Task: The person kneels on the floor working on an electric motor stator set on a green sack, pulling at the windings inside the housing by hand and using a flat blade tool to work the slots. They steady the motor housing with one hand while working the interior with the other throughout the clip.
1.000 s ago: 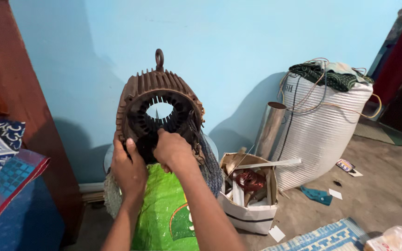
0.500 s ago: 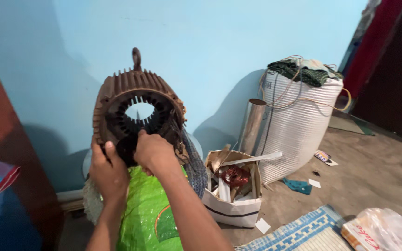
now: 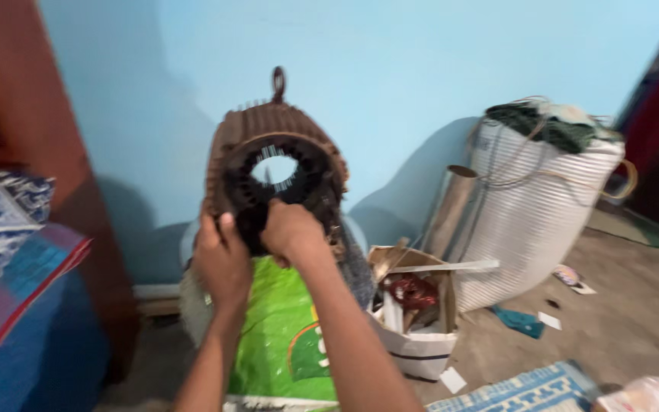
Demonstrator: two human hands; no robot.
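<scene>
Both hands grip a rusty ribbed motor stator (image 3: 272, 145) at its lower front rim, holding it upright before the blue wall (image 3: 390, 69) and above a green sack (image 3: 284, 336). The left hand (image 3: 221, 259) has its fingers curled together on the rim, and the right hand (image 3: 291, 233) closes over the edge of the bore. To the right stand a box of scrap (image 3: 413, 336), a metal pipe (image 3: 451, 206) and a white woven sack (image 3: 535, 214).

Green printed sack (image 3: 284, 336) below hands
</scene>
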